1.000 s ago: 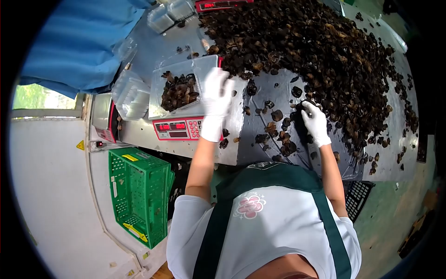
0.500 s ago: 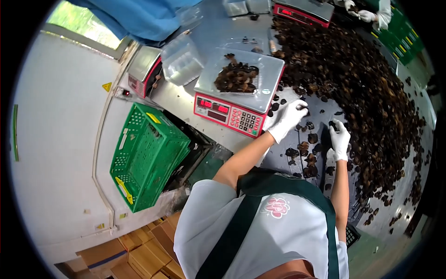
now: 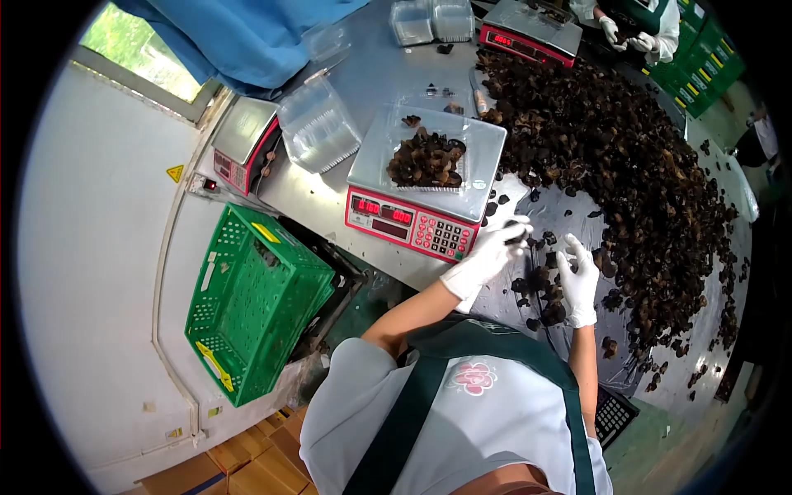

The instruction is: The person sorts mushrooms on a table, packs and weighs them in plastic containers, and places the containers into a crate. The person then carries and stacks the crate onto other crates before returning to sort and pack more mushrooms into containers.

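Observation:
My left hand [image 3: 488, 257], in a white glove, is just right of the scale's front corner, with its fingers closed on a dark wood ear mushroom [image 3: 516, 234]. My right hand [image 3: 580, 282], also gloved, is over the loose mushrooms [image 3: 551, 313] on the table, thumb and fingers apart and nothing seen between them. On the red digital scale [image 3: 417, 229] sits a clear plastic tray [image 3: 453, 189] heaped with brown-black mushrooms [image 3: 426, 159]. To the right spreads a large pile of dark mushrooms [image 3: 627, 190].
Stacked clear trays [image 3: 320, 124] stand left of the scale, near another scale [image 3: 244, 140]. A green crate [image 3: 256, 301] is lower left. At the back are a third scale [image 3: 532, 33] and a co-worker's gloved hands [image 3: 631, 40]. Green crates [image 3: 700, 78] stand far right.
My left hand has drawn back toward my body and left, a dark mushroom now showing in its fingers. My right hand has moved left and nearer my body, its fingers spread wider.

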`<state>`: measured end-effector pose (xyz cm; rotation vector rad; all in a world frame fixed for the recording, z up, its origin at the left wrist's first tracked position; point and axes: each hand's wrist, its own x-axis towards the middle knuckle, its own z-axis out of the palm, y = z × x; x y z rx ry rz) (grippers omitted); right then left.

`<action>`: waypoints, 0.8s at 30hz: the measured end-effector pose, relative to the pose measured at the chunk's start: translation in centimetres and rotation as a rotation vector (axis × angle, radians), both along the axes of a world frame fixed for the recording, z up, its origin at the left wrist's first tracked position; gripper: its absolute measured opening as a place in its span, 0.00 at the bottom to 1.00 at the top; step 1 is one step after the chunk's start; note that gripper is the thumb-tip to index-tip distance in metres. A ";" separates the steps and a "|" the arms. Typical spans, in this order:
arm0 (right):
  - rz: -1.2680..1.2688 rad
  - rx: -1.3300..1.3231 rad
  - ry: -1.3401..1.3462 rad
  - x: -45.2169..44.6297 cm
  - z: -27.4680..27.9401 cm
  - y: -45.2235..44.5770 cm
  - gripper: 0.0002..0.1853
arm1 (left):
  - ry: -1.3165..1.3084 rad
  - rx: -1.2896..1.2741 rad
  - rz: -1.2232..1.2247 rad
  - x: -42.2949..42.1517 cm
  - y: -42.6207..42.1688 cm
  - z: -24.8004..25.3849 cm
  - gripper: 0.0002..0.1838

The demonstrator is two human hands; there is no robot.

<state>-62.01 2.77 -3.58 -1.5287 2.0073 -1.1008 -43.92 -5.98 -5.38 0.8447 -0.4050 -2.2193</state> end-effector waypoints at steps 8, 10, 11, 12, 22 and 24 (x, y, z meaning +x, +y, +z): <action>-0.073 0.089 -0.085 3.7 1.4 -2.2 0.16 | -1.171 -1.169 0.768 12.5 -10.5 4.3 0.15; -0.051 0.038 0.028 5.0 0.9 -3.6 0.15 | -1.576 -1.273 0.401 14.3 -12.6 2.5 0.23; -0.044 -0.001 0.073 5.7 0.8 -4.4 0.14 | -1.627 -1.169 0.297 14.3 -12.8 2.6 0.26; -0.015 -0.098 0.157 6.4 1.1 -5.1 0.14 | -1.487 -1.114 0.255 14.8 -13.2 2.9 0.27; -0.024 0.004 -0.158 11.4 4.4 -16.8 0.18 | -0.557 -0.587 0.354 24.6 -17.6 4.2 0.36; -0.016 -0.010 -0.152 11.5 3.7 -20.0 0.19 | -0.512 -0.540 0.357 26.0 -18.5 3.5 0.35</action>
